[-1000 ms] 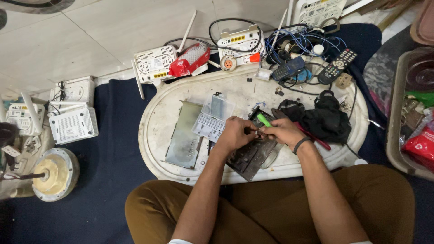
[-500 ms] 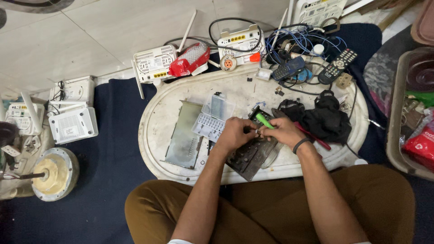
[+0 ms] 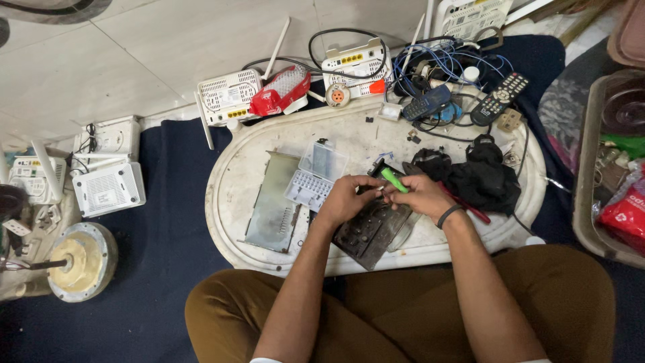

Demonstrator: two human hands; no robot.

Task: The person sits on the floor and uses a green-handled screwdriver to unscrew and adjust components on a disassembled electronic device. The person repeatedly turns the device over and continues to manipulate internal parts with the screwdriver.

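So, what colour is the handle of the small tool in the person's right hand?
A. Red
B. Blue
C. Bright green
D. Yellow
C: the right hand holds a small tool with a bright green handle over the dark panel.

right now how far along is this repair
Done, it seems: a metal plate lies off to the side on the tray, and the clear bit case is open. In hand: the left hand steadies the dark board while the right hand works a green screwdriver at its top edge. Left: the board is not back together, and the plate is still apart from it.
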